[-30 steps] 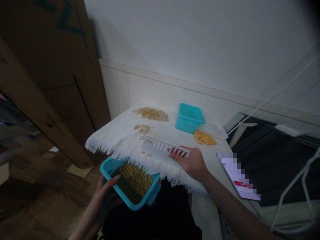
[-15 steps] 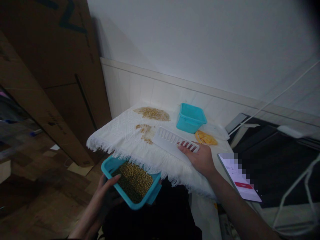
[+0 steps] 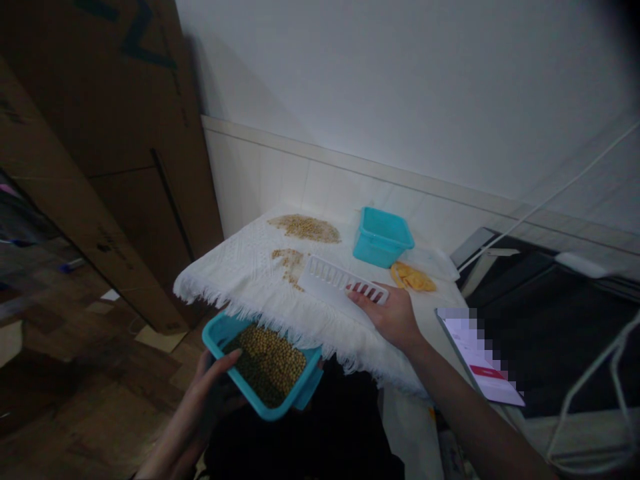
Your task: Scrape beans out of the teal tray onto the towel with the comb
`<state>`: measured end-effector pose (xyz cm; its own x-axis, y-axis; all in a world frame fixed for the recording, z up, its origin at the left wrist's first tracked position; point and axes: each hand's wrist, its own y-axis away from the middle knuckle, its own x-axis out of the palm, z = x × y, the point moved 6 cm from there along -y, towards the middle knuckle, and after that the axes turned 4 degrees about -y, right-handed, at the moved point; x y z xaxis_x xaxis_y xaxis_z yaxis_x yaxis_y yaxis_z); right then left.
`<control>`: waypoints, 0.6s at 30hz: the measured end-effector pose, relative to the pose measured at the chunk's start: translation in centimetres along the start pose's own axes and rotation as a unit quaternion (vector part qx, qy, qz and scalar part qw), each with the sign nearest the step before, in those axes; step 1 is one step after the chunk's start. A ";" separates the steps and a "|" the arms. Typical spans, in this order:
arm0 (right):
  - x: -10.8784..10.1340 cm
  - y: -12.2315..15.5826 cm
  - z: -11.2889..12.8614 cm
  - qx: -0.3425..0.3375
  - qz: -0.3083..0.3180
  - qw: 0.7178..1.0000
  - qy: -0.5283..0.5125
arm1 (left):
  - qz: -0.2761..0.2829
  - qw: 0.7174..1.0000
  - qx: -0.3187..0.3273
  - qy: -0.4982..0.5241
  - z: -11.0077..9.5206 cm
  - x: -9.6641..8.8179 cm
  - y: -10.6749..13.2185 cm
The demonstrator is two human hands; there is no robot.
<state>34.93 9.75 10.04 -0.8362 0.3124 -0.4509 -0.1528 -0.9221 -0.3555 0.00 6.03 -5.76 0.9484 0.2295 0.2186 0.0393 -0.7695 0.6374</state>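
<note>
My left hand grips the near-left rim of a blue plastic bin, thumb over the edge. Yellow soybeans and small dark green beans lie inside it, below the fringed edge of a white cloth. In my right hand is a white slotted plastic tray-like piece, held by its right end and tilted on the cloth. Its left end is at a small patch of loose beans. Farther back lies a larger heap of beans.
A second blue bin stands at the back right of the cloth, beside a crumpled yellow item and a clear lid. A phone or tablet lies to the right. Large cardboard boxes stand at left.
My right hand has moved slightly left with the white slotted piece, over part of the small bean patch. My left hand and its bin have stayed in place.
</note>
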 end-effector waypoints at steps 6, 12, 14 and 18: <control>0.4 -0.2 0.3 -0.009 0.006 1.000 0.008 | -0.010 1.000 -0.005 0.015 -0.4 0.3 0.8; 1.4 -0.9 0.4 -0.016 0.017 1.000 -0.004 | 0.000 1.000 0.000 0.018 -0.6 0.3 0.9; 1.6 -1.0 0.5 -0.019 0.025 0.999 -0.010 | -0.003 1.000 0.003 0.021 -0.5 0.3 0.8; 1.9 -0.9 1.0 -0.020 0.043 0.999 -0.014 | -0.003 1.000 0.008 0.027 -0.3 0.2 0.5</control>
<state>32.92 10.95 10.35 -0.8601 0.2250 -0.4579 -0.0590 -0.9354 -0.3487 0.12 5.89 -5.13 0.9296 0.2653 0.2558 0.0492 -0.7772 0.6274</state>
